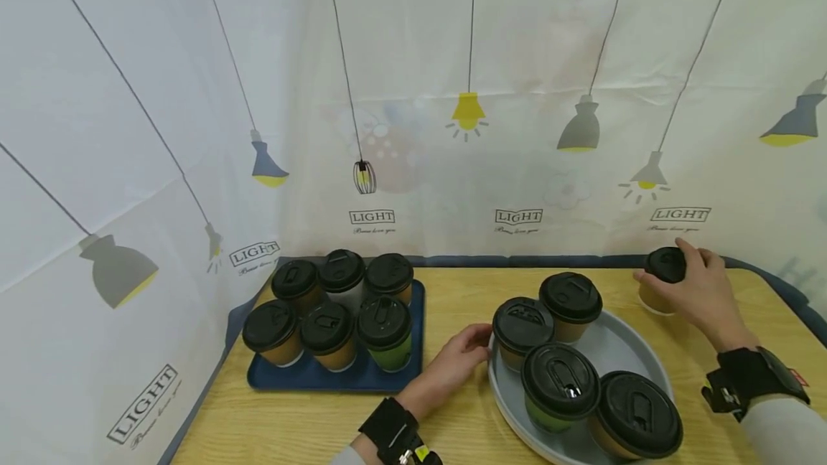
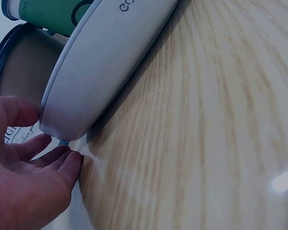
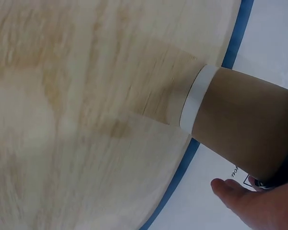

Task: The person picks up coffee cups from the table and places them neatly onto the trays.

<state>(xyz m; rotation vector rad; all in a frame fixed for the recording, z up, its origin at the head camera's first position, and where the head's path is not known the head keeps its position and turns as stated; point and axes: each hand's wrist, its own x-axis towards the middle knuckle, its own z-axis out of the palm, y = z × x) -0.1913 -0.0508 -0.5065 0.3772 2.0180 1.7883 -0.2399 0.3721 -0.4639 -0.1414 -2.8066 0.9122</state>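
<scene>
My right hand (image 1: 704,296) is at a brown paper coffee cup (image 3: 245,115) with a black lid, at the back right of the table. Thumb and fingers reach around its upper part from either side. In the right wrist view, its white-banded base is close over the wood. My left hand (image 1: 452,364) pinches the left edge of a round grey tray (image 1: 627,343), thumb at the rim and fingers lower on the wall, as the left wrist view shows. On that tray stand several lidded cups, including one with a green body (image 2: 50,14).
Left of the hands, a dark blue rectangular tray (image 1: 416,336) bears several black-lidded cups in two rows. The wooden table (image 1: 452,293) has a blue edge at the back. Behind it hangs a pale curtain (image 1: 413,34) printed with lamps.
</scene>
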